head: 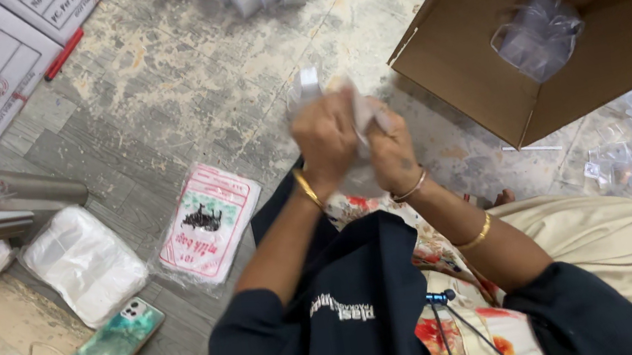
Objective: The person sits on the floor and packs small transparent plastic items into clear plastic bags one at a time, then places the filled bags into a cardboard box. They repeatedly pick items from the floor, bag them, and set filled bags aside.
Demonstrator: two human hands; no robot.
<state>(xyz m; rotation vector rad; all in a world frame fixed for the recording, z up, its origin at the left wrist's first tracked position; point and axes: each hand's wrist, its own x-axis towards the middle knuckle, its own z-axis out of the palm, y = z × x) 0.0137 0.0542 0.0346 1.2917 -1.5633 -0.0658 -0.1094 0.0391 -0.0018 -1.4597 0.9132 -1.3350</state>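
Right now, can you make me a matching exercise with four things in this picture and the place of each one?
Things:
1. phone
2. clear bag
3. red pen
4. small clear packet

Places:
A. inside the cardboard box
B. between both hands
C. on the floor at lower left, cable attached
D. beside the white printed sheets at upper left

Pairs: 1-C, 2-A, 3-D, 4-B

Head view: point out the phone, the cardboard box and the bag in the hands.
phone (111,347), head view, middle of its green patterned back.
cardboard box (460,76), head view, bare inner side wall.
clear bag (365,113), head view, crumpled plastic showing between the left hand (324,140) and right hand (391,149).
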